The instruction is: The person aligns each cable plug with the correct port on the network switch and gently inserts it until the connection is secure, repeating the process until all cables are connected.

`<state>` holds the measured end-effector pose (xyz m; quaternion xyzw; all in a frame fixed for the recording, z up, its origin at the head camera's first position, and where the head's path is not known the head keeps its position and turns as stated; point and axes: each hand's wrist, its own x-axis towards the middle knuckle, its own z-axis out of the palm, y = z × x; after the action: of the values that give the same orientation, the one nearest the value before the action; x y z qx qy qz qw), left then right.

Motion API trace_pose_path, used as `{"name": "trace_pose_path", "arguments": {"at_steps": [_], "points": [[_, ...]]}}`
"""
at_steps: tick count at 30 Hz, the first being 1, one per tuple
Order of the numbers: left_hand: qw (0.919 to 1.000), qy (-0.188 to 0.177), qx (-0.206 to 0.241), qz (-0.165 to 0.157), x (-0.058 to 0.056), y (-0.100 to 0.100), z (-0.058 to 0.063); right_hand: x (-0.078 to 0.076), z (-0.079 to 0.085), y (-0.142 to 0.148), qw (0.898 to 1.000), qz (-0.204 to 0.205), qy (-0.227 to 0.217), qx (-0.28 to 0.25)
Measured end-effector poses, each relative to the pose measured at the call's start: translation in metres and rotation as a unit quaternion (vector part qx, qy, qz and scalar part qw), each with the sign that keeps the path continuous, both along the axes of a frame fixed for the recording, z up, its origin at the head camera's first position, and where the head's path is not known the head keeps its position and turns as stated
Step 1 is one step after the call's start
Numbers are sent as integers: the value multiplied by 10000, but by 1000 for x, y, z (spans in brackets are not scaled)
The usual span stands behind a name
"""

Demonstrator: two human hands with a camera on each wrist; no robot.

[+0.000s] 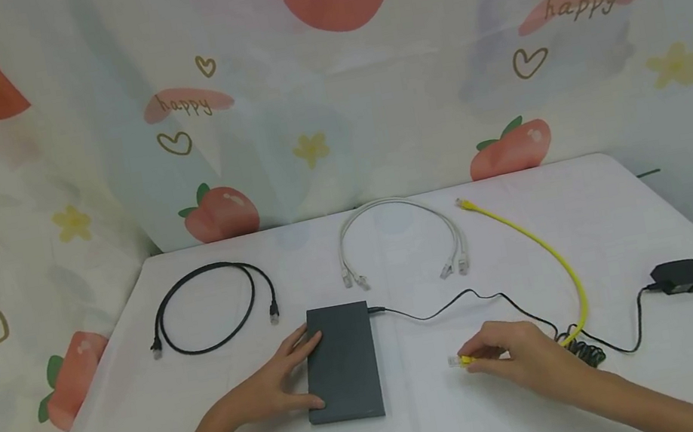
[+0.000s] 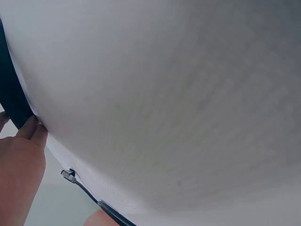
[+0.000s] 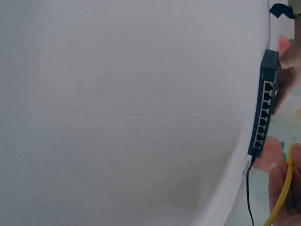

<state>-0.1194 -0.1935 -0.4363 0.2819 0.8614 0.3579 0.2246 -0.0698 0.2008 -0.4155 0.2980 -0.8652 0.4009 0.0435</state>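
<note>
On the table lies a dark network switch, and a row of several ports on its side shows in the right wrist view. My left hand holds the switch by its left edge, thumb near the front corner and fingers farther back. To the right of the switch, my right hand pinches a yellow network cable close to its clear plug. The plug points left toward the switch, apart from it. The cable's other end lies at the back of the table.
A black network cable lies coiled at the back left, with white network cables at the back middle. A thin black cord runs from the switch to a power adapter at the right; part of it is bundled beside my right wrist.
</note>
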Motion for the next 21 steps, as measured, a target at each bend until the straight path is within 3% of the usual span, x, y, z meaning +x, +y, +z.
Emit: {"name": "trace_pose_path", "arguments": {"at_steps": [5, 14, 21], "points": [[10000, -7, -15, 5, 0, 0, 0, 1, -2, -8, 9998, 129, -127, -23], [10000, -59, -77, 9, -1, -1, -1, 0, -3, -18, 9993, 247, 282, 46], [9998, -82, 8, -185, -1, -2, -1, -1, -1, -23, 9981, 410, 441, -137]]}}
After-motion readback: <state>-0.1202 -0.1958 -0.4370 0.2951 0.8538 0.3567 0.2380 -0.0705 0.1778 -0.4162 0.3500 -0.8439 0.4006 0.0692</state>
